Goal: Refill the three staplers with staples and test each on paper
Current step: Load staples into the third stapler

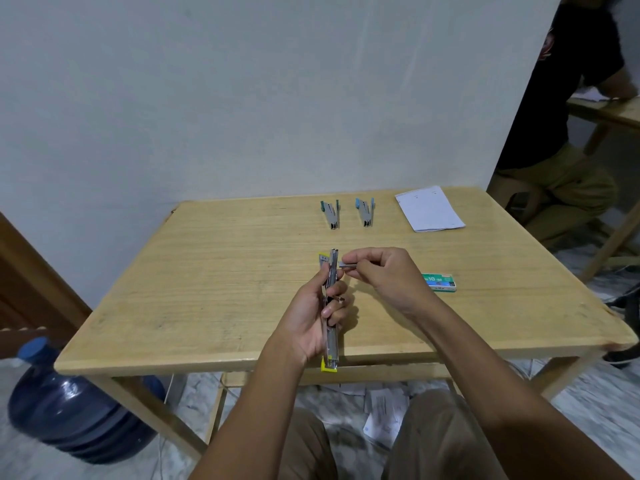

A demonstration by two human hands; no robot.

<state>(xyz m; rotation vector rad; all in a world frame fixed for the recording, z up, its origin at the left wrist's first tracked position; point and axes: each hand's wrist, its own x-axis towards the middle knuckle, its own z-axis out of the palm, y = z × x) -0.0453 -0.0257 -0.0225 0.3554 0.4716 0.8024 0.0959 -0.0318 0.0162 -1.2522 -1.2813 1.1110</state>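
Yellow plastic shows at both ends of the opened stapler (330, 306), which the left hand (313, 320) grasps above the near edge of the wooden table (214, 271). The right hand (384, 275) pinches a strip of staples (347, 265) just beside the stapler's far end. The green staple box (440, 282) lies near the right wrist. Farther back lie two blue staplers (347, 213) and the paper (429, 209).

Your left hand (308, 317) grips the opened yellow stapler (330, 306) over the tabletop's (207, 271) near edge; your right hand (388, 275) pinches a staple strip (347, 266) beside its far end.
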